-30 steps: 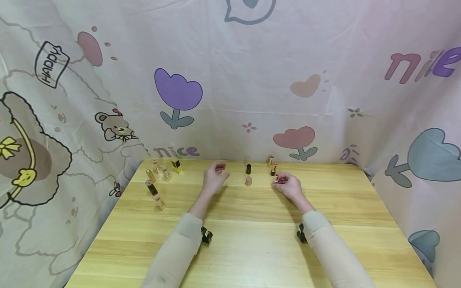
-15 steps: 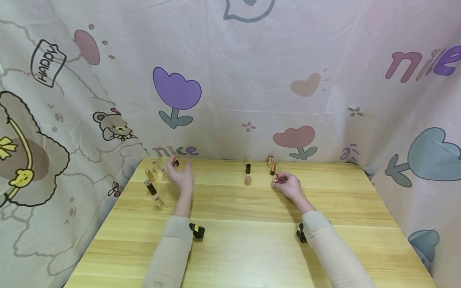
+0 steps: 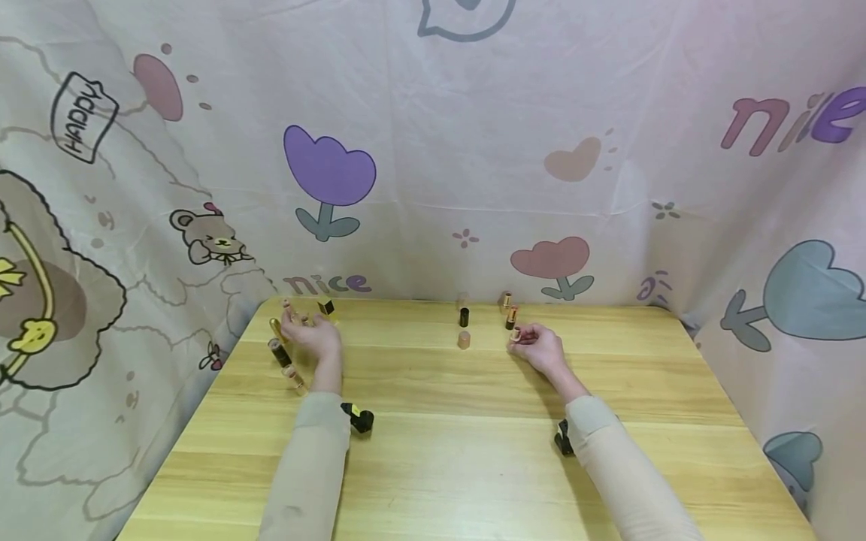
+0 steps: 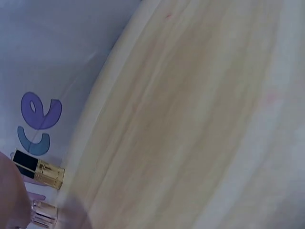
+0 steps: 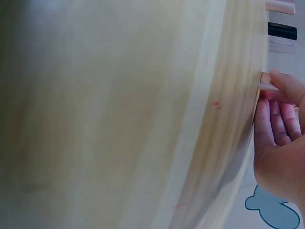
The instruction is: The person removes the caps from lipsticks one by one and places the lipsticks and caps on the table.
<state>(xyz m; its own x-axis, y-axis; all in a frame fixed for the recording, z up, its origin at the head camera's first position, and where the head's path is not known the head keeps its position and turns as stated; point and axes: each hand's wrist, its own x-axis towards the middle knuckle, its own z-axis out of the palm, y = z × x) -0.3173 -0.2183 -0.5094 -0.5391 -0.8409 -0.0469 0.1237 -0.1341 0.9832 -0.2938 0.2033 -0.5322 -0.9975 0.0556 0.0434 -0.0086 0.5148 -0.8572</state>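
Note:
My left hand (image 3: 314, 338) is over the group of lipsticks at the table's left, with its fingers spread around them and apparently gripping none. Closest to its fingertips is a pale pink lipstick (image 3: 287, 306). Beside the hand stand a black-and-gold lipstick (image 4: 39, 169) and a clear-cased one (image 4: 45, 213). My right hand (image 3: 541, 349) pinches a small rose-gold lipstick tube (image 3: 516, 333) between thumb and fingers at the table's right rear. In the right wrist view the thumb covers part of that tube.
A gold lipstick (image 3: 277, 329), a dark one (image 3: 279, 352) and a pinkish one (image 3: 295, 379) stand at left. A black cap (image 3: 464, 317) and rose cap (image 3: 464, 340) are at the middle rear. Beyond my right hand stand two uncapped-looking lipsticks, one gold (image 3: 507, 300), one orange-gold (image 3: 512, 317).
My left hand has swept leftward from the middle rear to the lipsticks at the left. My right hand has stayed in place with its tube.

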